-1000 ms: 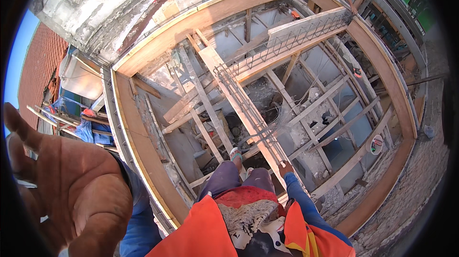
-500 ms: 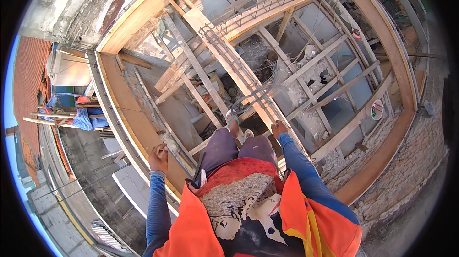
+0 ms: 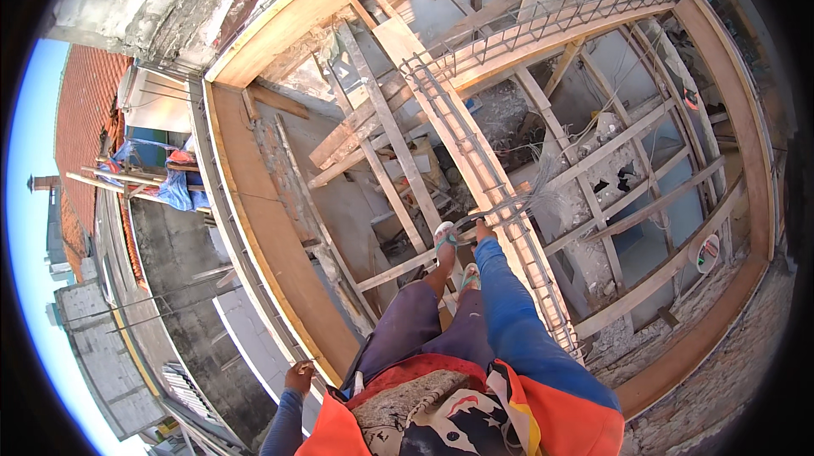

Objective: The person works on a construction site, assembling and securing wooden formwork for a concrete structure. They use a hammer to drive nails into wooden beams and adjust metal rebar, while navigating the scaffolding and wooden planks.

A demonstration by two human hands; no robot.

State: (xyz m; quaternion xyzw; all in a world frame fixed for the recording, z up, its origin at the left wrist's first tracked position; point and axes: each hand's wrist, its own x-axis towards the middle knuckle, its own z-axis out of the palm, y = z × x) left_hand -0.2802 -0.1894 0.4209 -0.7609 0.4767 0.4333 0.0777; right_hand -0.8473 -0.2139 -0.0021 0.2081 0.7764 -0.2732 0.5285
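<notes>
My right arm stretches forward over a plank formwork channel (image 3: 398,32) with a long steel rebar cage (image 3: 454,113) in it. At its far end my right hand (image 3: 484,230) closes on the dark end of a bundle of thin tie wire (image 3: 524,200), which lies across the cage with its loose strands fanned out to the right. My left hand (image 3: 298,376) is low at the left, beside the outer formwork board (image 3: 275,236). Its fingers are curled together; what they hold, if anything, is too small to make out. My sandalled feet (image 3: 444,240) stand on a narrow timber.
Timber props and crossbeams (image 3: 390,147) span deep openings with rubble below. Another rebar cage (image 3: 560,19) joins at the far right. A white bucket (image 3: 704,253) stands on the right. Beyond the left formwork lie a lower level and a tiled roof (image 3: 85,108).
My right hand has moved forward along the channel to the tie wire. My left hand has drawn back toward me, and my view has shifted, with my body leaning forward.
</notes>
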